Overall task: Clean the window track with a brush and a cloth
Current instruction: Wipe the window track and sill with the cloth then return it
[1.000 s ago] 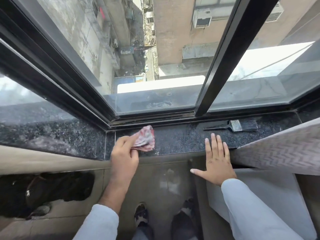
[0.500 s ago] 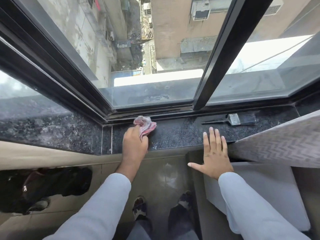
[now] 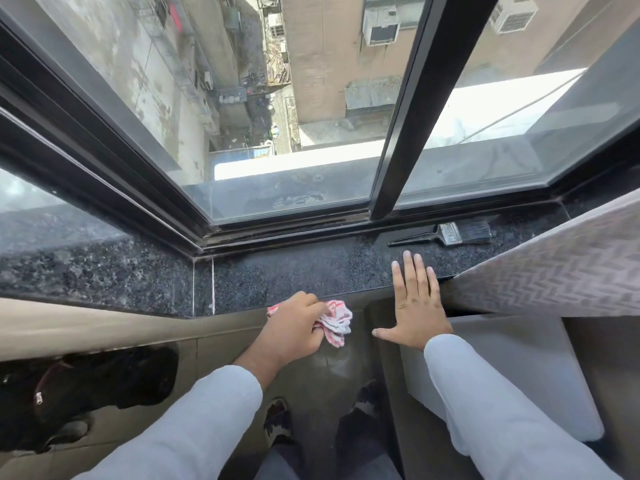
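Observation:
My left hand (image 3: 294, 327) grips a crumpled red-and-white cloth (image 3: 334, 323) just below the front edge of the dark granite sill (image 3: 304, 271), off the stone. My right hand (image 3: 414, 299) lies flat, fingers spread, on the sill's front edge and holds nothing. A black paintbrush (image 3: 446, 234) with a metal ferrule rests on the sill beyond my right hand, bristles pointing right. The black window track (image 3: 294, 230) runs along the base of the glass behind the sill.
A black vertical window frame post (image 3: 398, 140) meets the track at centre right. A patterned curtain (image 3: 554, 271) hangs over the sill's right end. A dark bag (image 3: 86, 400) lies on the floor at left. A white panel (image 3: 502, 372) stands at lower right. My feet show below.
My left hand reached with the cloth up to the track, then pulled back toward me and now holds it below the sill's edge. My right hand stayed flat on the sill.

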Available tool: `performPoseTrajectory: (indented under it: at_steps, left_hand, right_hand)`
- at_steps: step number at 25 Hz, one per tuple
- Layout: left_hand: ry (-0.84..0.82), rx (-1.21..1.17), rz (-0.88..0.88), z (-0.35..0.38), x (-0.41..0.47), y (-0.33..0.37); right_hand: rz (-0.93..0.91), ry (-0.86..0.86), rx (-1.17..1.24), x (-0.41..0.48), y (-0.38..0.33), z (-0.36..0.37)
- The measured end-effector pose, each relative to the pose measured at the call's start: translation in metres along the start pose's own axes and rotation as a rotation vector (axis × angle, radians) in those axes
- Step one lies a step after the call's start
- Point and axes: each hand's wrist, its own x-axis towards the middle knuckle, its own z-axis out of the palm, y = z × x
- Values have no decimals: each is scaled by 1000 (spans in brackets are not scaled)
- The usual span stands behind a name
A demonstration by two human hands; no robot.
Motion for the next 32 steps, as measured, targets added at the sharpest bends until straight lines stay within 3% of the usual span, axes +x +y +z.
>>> performPoseTrajectory:
  at_steps: [3,8,14,18,22,24,28,32]
  left_hand:
    - [-200,-9,-59,23,-34,-5]
    - [-151,-72,-73,29,-34,28]
    - [-17,19,561,22,54,154]
    - [-30,200,763,86,99,215]
    - [-152,247,980,157,123,244]
    - [-235,336,939,179,126,244]
    - [-568,526,677,196,120,242]
    - [-511,411,623,169,114,234]
  right_hand:
    - [-31,-27,-23,-2,2,-8]
    - [-104,134,101,-65,30,8]
    - [479,127,334,-228,87,103]
    - [633,53,326,-275,90,136]
    - [744,65,393,-278,81,151]
    - [752,71,392,-276,82,156]
    - [730,96,385,-277,83,161]
    - [657,82,336,-263,86,144]
